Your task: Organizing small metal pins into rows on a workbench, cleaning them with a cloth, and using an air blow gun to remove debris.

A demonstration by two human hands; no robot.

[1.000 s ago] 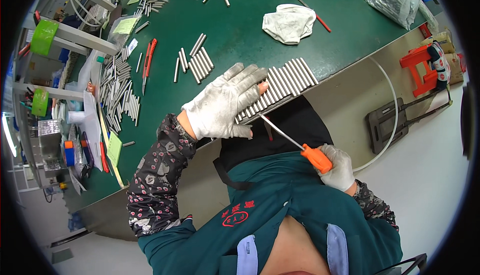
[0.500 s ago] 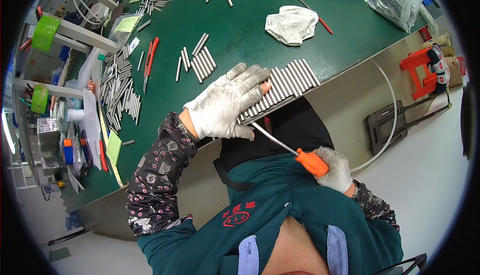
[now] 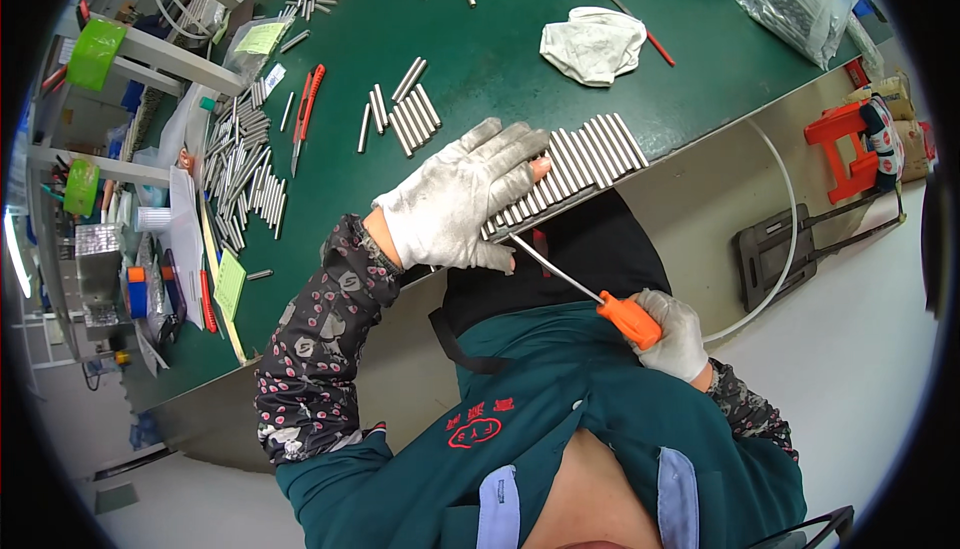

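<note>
A row of steel pins (image 3: 585, 156) lies side by side along the near edge of the green table. My left hand (image 3: 455, 194), in a white glove with bare thumb and fingertip showing, rests flat over the left part of this row, fingers stretched out. Below the edge, my gloved right hand (image 3: 672, 334) grips a screwdriver by its orange handle (image 3: 630, 321). Its metal shaft slants up and left, and the tip is at the pins' near ends beside my left thumb; whether it touches them I cannot tell.
A small group of pins (image 3: 415, 121) lies beyond my left hand. Farther left are a red utility knife (image 3: 308, 109) and a heap of loose pins (image 3: 240, 169). A crumpled white glove (image 3: 595, 46) and a thin red-ended tool (image 3: 640, 29) lie at the far right.
The whole view has shifted slightly, moving the table's things a little to the right. My left hand stays flat on the pins and my right hand keeps its hold on the screwdriver.
</note>
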